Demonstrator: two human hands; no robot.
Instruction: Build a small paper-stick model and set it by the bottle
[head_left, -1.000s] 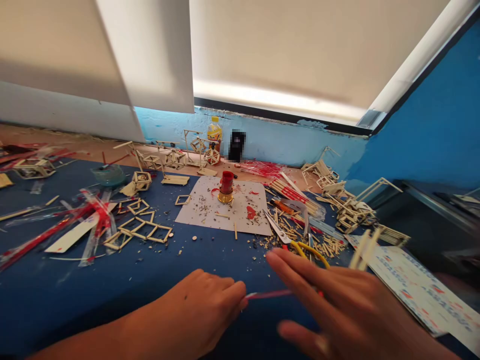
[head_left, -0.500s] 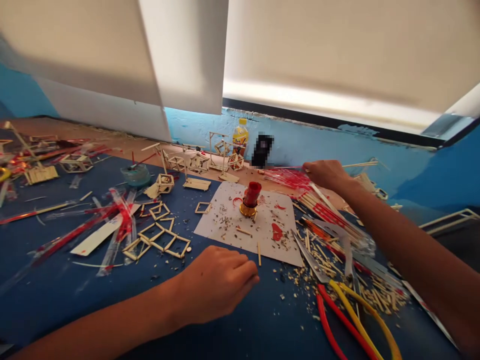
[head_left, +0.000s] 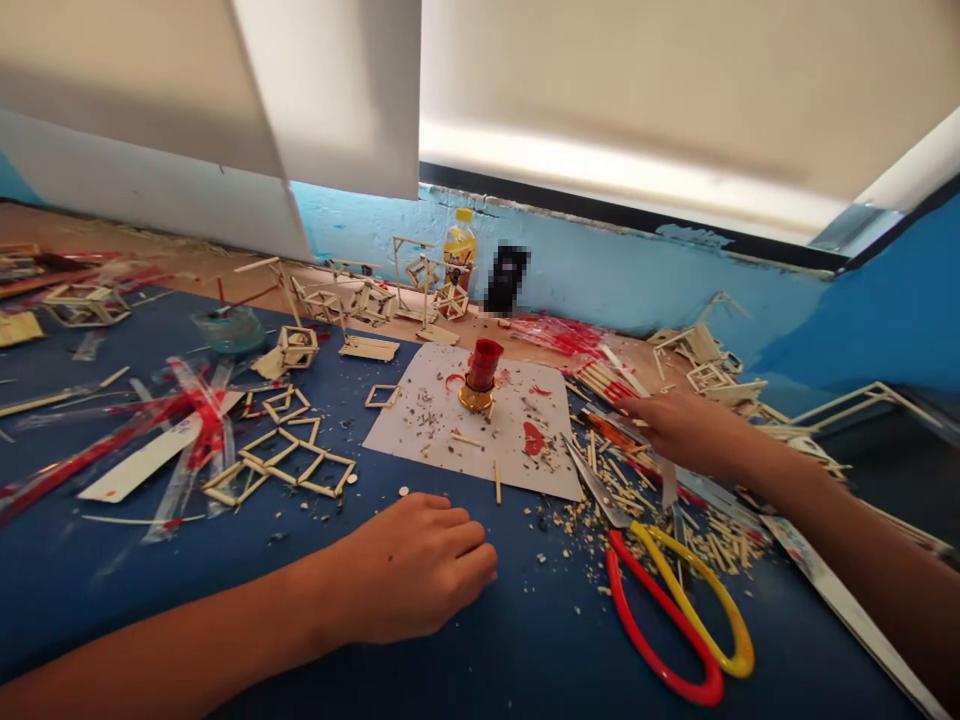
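My left hand (head_left: 427,570) rests low over the blue table with its fingers curled in; whatever they hold, if anything, is hidden. At the right, my right hand (head_left: 690,430) reaches to a plastic-wrapped bundle of wooden sticks (head_left: 600,382). Its fingertips are pressed together at the bundle's near end, and I cannot make out what is between them. Between the hands, a red candle (head_left: 486,362) in a gold holder stands on a white sheet (head_left: 427,440) strewn with dark bits. One loose stick (head_left: 497,482) lies at the sheet's near edge.
Scissors (head_left: 645,560) with red and yellow handles lie front right, beside scattered stick offcuts (head_left: 724,540). Joined stick frames (head_left: 292,460) and red plastic wrappers (head_left: 199,420) lie at left. A glass bowl (head_left: 229,330), small stick models (head_left: 371,300) and a yellow-capped bottle (head_left: 460,245) stand farther back.
My right hand has come down and nearer, from above the red wrapping to the stick bundle. Thin sticks seen by it before no longer show there. My left hand stays curled; the view has shifted.
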